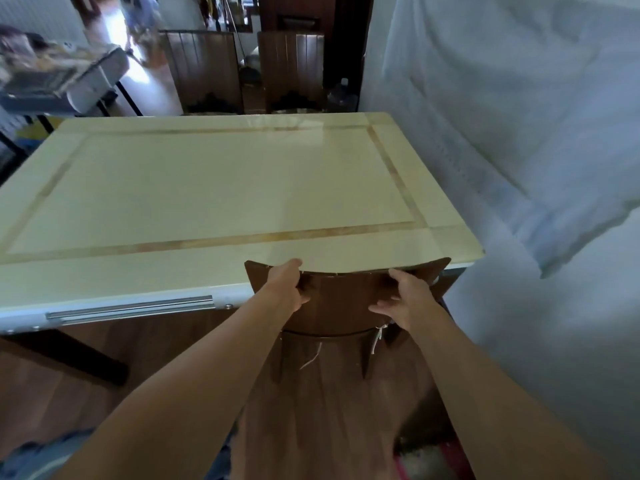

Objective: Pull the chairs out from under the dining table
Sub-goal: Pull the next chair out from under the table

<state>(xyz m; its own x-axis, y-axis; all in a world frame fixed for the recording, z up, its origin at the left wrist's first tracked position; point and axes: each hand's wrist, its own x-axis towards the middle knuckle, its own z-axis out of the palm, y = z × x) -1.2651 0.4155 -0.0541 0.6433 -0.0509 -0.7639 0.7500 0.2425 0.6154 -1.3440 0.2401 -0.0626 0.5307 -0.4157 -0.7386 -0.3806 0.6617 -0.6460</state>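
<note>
Our left hand [289, 284] and right hand [403, 299] grip the curved wooden chair [343, 299]; its seat hides under the glossy cream worktop [214, 188].

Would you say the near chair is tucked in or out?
Tucked in: the chair backrest's top edge meets the table edge, both hands gripping it.

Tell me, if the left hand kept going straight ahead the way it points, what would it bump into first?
Probably the table's near edge. The left hand grips the top of the chair back, pointing forward over it, and the tabletop lies right beyond. Depth is hard to judge here.
</note>
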